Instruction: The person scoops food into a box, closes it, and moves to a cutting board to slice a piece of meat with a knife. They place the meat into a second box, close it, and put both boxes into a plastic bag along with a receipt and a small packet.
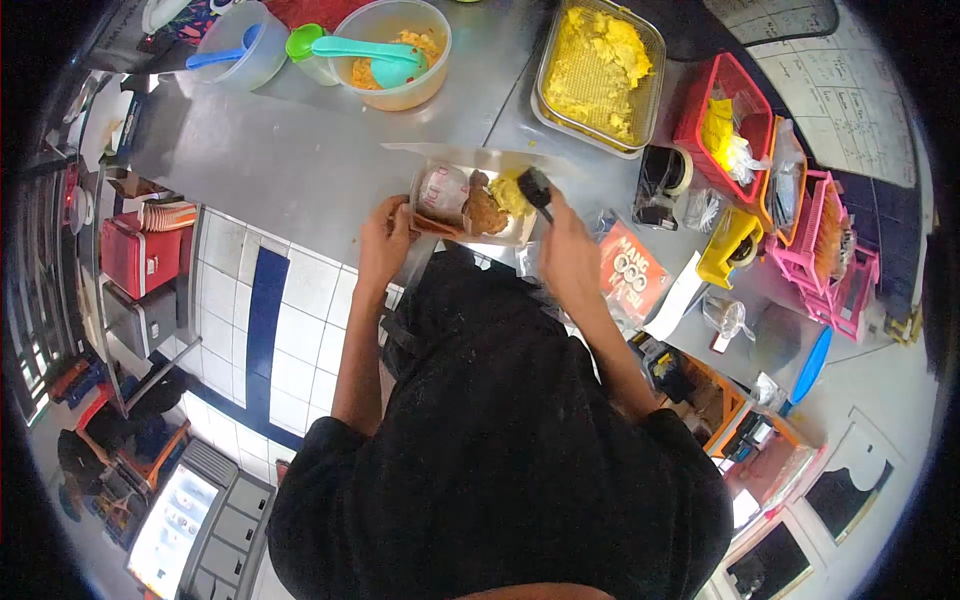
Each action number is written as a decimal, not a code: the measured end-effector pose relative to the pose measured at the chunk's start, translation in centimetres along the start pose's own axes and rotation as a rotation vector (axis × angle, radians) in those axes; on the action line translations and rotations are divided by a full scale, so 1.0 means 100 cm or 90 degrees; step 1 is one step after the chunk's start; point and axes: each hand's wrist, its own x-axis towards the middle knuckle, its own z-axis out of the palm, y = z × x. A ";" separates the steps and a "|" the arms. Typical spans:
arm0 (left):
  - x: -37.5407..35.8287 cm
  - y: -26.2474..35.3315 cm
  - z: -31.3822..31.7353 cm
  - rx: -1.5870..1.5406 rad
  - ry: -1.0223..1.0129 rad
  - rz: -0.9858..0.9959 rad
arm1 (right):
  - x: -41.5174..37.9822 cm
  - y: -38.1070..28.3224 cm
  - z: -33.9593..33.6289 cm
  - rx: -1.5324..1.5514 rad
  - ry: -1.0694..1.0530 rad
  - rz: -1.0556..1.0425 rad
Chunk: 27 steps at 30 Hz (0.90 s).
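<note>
The counter [300, 150] is brushed metal with a dull sheen. At frame centre, the open food box [470, 205] looks like thin clear plastic, glossy. The tool [536, 188] in the right hand [568, 255] is matt black. At top, the bowl [392, 52] is translucent plastic and the tray [598, 75] is fine metal mesh. At right, the baskets [815, 245] are glossy pink plastic.

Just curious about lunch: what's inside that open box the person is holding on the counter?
The box holds a wrapped white portion, a brown fried piece and yellow food. A black utensil in the right hand covers part of it; the box bottom is hidden.
</note>
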 end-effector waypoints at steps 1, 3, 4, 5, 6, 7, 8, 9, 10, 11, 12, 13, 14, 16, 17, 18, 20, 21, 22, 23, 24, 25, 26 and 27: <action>-0.004 0.006 -0.001 0.034 0.009 0.019 | -0.001 0.000 -0.011 0.034 0.027 0.028; -0.013 0.020 -0.002 0.103 0.022 0.081 | 0.000 0.003 -0.036 0.102 0.081 0.083; -0.019 0.030 -0.002 0.138 0.026 0.123 | 0.007 0.012 -0.041 0.129 0.149 0.104; -0.022 0.035 -0.001 0.176 0.029 0.165 | 0.018 0.025 -0.045 0.158 0.216 0.127; -0.023 0.036 0.000 0.222 0.032 0.195 | 0.033 0.035 -0.050 0.118 0.254 0.110; -0.023 0.037 0.002 0.269 0.034 0.226 | 0.050 0.048 -0.053 0.077 0.292 0.093; -0.023 0.037 0.003 0.317 0.034 0.257 | 0.071 0.068 -0.046 0.038 0.290 0.073; -0.022 0.037 0.004 0.341 0.021 0.273 | 0.088 0.086 -0.037 -0.001 0.287 0.055; -0.019 0.035 0.006 0.364 0.009 0.291 | 0.101 0.096 -0.029 -0.072 0.260 0.041; -0.017 0.033 0.008 0.387 -0.004 0.307 | 0.112 0.104 -0.024 -0.143 0.231 0.026; -0.013 0.031 0.010 0.411 -0.007 0.319 | 0.117 0.098 -0.026 -0.214 0.202 0.009; -0.007 0.030 0.010 0.436 -0.005 0.332 | 0.113 0.091 -0.028 -0.225 0.218 0.015; -0.003 0.029 0.011 0.460 -0.005 0.343 | 0.102 0.083 -0.031 -0.185 0.257 -0.011; 0.000 0.032 0.016 0.509 -0.012 0.324 | 0.070 0.064 -0.041 -0.105 0.330 -0.061; 0.000 0.033 0.017 0.533 -0.018 0.315 | 0.051 0.052 -0.040 -0.088 0.335 -0.066; 0.001 0.034 0.018 0.531 -0.022 0.300 | 0.031 0.038 -0.037 -0.073 0.341 -0.071; 0.001 0.034 0.019 0.529 -0.035 0.274 | 0.019 0.026 -0.023 0.003 0.324 -0.076; -0.001 0.039 0.020 0.497 0.028 0.309 | 0.017 0.026 -0.012 0.063 0.302 -0.074; -0.003 0.050 0.020 0.462 0.091 0.346 | 0.019 0.023 -0.006 0.123 0.283 -0.074; -0.004 0.062 0.019 0.426 0.155 0.382 | 0.024 0.021 -0.005 0.124 0.277 -0.084; -0.001 0.075 0.017 0.427 0.211 0.434 | 0.032 0.022 -0.004 0.137 0.273 -0.083; 0.007 0.088 0.015 0.428 0.268 0.484 | 0.040 0.025 -0.002 0.152 0.267 -0.081; 0.016 0.094 0.013 0.428 0.329 0.534 | 0.045 0.025 -0.002 0.169 0.261 -0.084; 0.030 0.091 0.012 0.414 0.219 0.524 | 0.046 0.026 -0.007 0.123 0.272 -0.077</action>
